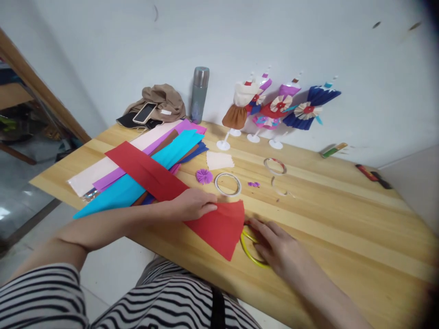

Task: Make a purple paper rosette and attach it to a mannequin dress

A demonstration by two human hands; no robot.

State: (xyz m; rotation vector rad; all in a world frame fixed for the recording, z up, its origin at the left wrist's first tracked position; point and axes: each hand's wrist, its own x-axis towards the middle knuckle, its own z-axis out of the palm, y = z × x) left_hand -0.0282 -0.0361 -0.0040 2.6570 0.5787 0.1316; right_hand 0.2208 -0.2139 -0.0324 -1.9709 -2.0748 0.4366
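Note:
A long red paper sheet [219, 226] lies slantwise across the wooden table [343, 214], its near end by the front edge. My left hand [194, 203] rests on it, fingers curled and pinching the paper's upper edge. My right hand [274, 244] lies just right of the sheet with its fingers on yellow-handled scissors [248, 251], which are partly covered by the paper and the hand. Whether the fingers pass through the handle loops is hidden.
Coloured paper sheets [137, 169] are stacked at the left. A tape ring [228, 183], a purple paper flower [204, 176], a clear tape roll [275, 166] and paper dolls on stands [270, 109] are behind. A flask [199, 95], cloth with a phone [144, 112], glue stick [333, 149].

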